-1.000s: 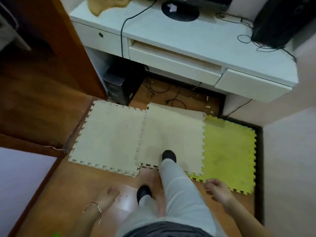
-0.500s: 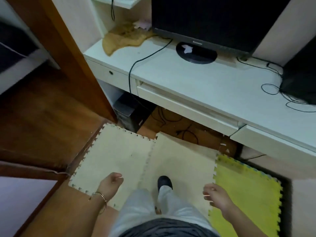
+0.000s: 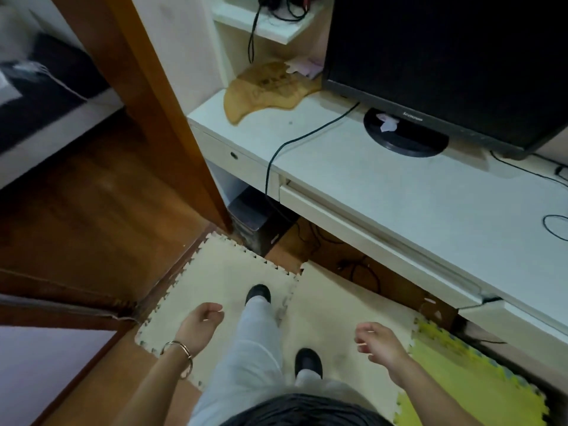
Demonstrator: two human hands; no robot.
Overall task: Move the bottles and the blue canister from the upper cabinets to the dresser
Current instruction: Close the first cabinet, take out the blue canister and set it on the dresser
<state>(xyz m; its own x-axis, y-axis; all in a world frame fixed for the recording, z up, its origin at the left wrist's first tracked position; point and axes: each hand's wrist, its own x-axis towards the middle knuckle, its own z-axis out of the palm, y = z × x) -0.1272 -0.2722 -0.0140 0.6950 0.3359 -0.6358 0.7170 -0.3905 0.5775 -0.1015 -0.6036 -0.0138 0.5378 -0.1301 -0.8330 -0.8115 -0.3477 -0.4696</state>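
No bottle, blue canister, upper cabinet or dresser shows in the head view. My left hand (image 3: 199,325), with a thin bangle on the wrist, hangs low over the cream foam mat (image 3: 224,272), fingers loosely curled and holding nothing. My right hand (image 3: 379,342) hangs at the same height over the mat to the right, fingers apart and holding nothing. My legs and dark shoes stand on the mat between the two hands.
A white desk (image 3: 399,192) runs along the right, carrying a black monitor (image 3: 445,56), a tan flat piece (image 3: 264,90) and cables. A computer tower (image 3: 258,222) sits under it. A wooden door frame (image 3: 153,96) stands left, and a yellow-green mat (image 3: 461,376) lies at lower right.
The view has tilted up and moved forward toward the desk, so the monitor and a small shelf come into sight. Both hands have risen slightly and my feet have stepped onto the cream mat.
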